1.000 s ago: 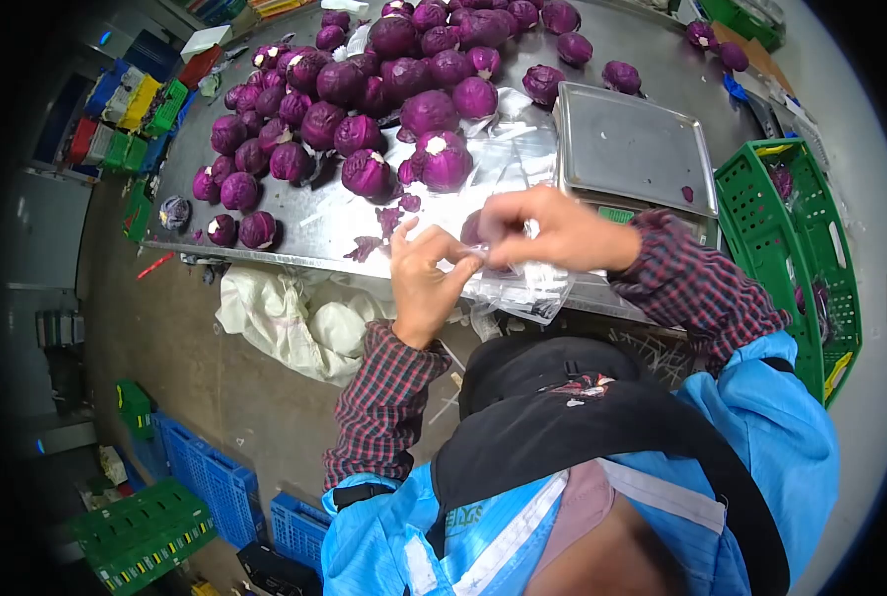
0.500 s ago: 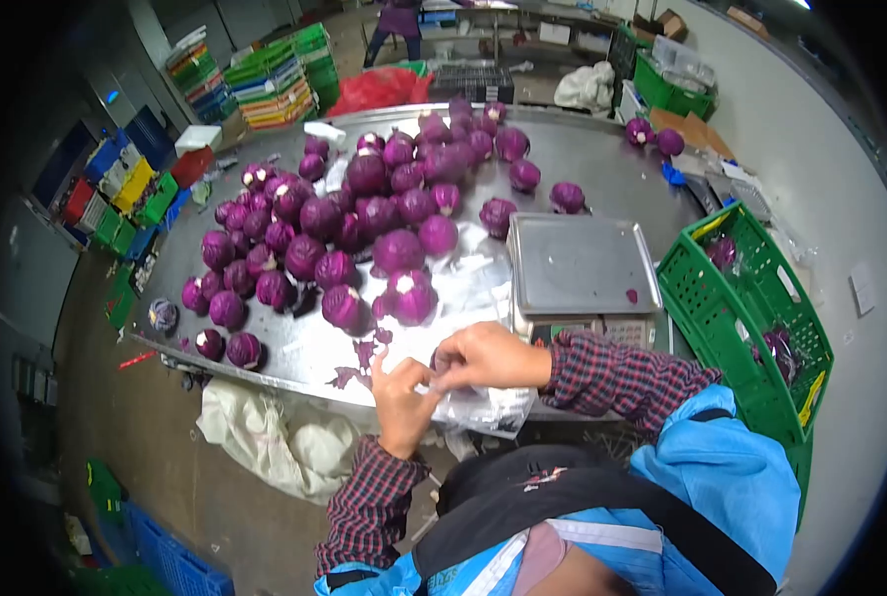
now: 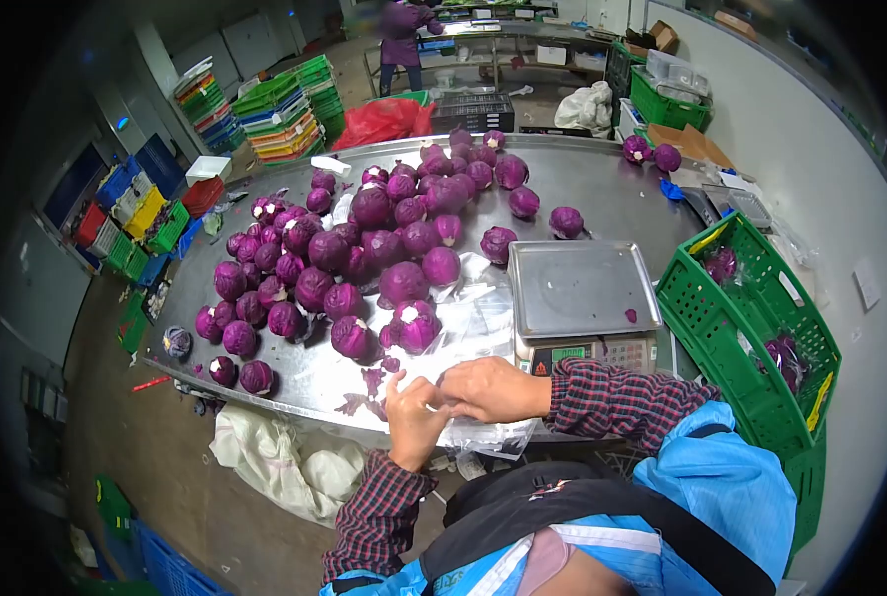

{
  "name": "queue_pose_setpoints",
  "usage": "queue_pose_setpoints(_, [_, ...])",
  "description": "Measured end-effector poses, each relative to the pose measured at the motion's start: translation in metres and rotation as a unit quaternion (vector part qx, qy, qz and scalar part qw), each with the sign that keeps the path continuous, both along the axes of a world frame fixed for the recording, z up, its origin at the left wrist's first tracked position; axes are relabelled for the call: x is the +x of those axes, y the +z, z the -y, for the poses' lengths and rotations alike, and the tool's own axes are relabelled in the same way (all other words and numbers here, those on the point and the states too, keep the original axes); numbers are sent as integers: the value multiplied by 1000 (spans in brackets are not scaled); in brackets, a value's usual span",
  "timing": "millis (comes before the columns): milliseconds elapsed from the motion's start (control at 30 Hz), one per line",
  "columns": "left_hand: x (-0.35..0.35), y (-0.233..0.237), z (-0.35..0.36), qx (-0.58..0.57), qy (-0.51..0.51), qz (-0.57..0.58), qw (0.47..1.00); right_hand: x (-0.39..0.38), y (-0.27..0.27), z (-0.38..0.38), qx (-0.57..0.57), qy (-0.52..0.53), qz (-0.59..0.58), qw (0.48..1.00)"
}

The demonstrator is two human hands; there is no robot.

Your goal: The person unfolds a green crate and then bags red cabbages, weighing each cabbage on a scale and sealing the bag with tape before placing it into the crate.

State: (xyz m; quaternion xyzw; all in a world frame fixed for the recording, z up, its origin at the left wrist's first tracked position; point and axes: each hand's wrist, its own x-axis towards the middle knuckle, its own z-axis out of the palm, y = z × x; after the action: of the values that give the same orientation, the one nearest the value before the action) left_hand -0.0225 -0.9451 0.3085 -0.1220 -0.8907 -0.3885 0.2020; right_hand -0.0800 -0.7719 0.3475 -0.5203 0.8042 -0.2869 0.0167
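At the table's front edge, my left hand (image 3: 416, 415) and my right hand (image 3: 496, 388) meet with fingers pinched together. A clear plastic bag (image 3: 508, 438) hangs below them, its upper edge apparently in both hands; the exact grip is hidden behind the fingers. Purple torn leaves (image 3: 371, 381) lie just left of my left hand. A large heap of red cabbages (image 3: 372, 208) covers the table beyond, the nearest cabbage (image 3: 416, 327) a short way past my fingers. Right of the heap is a weighing scale (image 3: 585, 291) with a leaf scrap on its pan.
Along the right side of the steel table (image 3: 622, 189) stands a green crate (image 3: 761, 318) holding bagged cabbages. A white sack (image 3: 285, 462) lies below the front edge. Colourful stacked crates (image 3: 277, 119) stand at the back left. Far off, a person (image 3: 404, 40) stands near another table.
The view has tilted up a little, so the table sits lower in it. My hands stay together at the bag with a slight shift of the fingers. The scale's display now glows green.
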Motion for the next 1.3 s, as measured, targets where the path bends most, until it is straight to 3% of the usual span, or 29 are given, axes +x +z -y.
queue_pose_setpoints(67, [0,1,2,-10,-9,-4,1000,-1,2,-6,-28,16,8,999])
queue_pose_setpoints(133, [2,6,4,25,-17,2,1000,-1,28,-21,-111,102,282,948])
queue_pose_setpoints(167, [2,9,6,25,-16,-2,1000,-3,58,-38,-161,96,302,935])
queue_pose_setpoints(200, [4,11,8,25,-17,-7,1000,-3,93,-62,-241,27,277,930])
queue_pose_setpoints(233, [7,10,10,27,-17,-10,999,1,117,-91,-348,-72,316,880])
queue_pose_setpoints(267, [10,4,13,27,-19,-5,999,0,143,-106,-532,-25,311,787])
queue_pose_setpoints(300, [13,5,13,31,-19,-2,999,3,165,-127,-612,14,291,735])
queue_pose_setpoints(367, [21,10,13,36,-21,-19,999,-5,154,-178,-667,64,279,688])
queue_pose_setpoints(400, [25,7,16,19,-28,-12,999,0,131,-192,-483,-120,340,798])
queue_pose_setpoints(433, [27,6,15,25,-27,-10,999,8,94,-203,-258,-293,373,842])
queue_pose_setpoints(467, [30,7,14,44,-21,-32,998,6,46,-216,65,-211,404,888])
queue_pose_setpoints(500, [33,6,14,63,-17,-53,996,22,-17,-232,359,-79,254,895])
queue_pose_setpoints(533, [40,-4,15,70,13,-58,996,60,-32,-242,504,-1,15,864])
queue_pose_setpoints(567, [40,-12,15,73,17,-51,996,52,-45,-233,470,-9,85,879])
queue_pose_setpoints(600, [45,-23,11,172,80,-85,978,37,-68,-216,437,-8,160,885])
queue_pose_setpoints(633, [55,-37,7,266,150,-112,946,7,-96,-201,367,-86,176,909])
queue_pose_setpoints(667, [60,-56,5,296,177,-37,938,-18,-85,-174,221,-121,103,962])
queue_pose_setpoints(700, [68,-79,5,323,210,47,922,-36,-78,-147,7,-216,320,922])
queue_pose_setpoints(733, [73,-87,4,333,215,107,912,-67,-72,-123,1,-205,361,910])
queue_pose_setpoints(767, [66,-96,2,348,212,150,901,-84,-72,-100,-34,-188,279,941])
queue_pose_setpoints(833, [59,-104,-4,318,193,113,921,-104,-67,-57,-55,-116,373,919])
queue_pose_setpoints(967, [27,-107,-11,304,200,66,929,-116,-78,-13,-20,-76,391,917])
queue_pose_setpoints(1067, [13,-104,-11,277,131,80,948,-111,-72,9,-19,-32,385,922])
queue_pose_setpoints(1167, [17,-99,-26,301,206,-10,931,-115,-92,16,-15,32,375,927])
queue_pose_setpoints(1300, [24,-104,-42,335,197,-20,921,-97,-98,24,-91,-74,472,874])
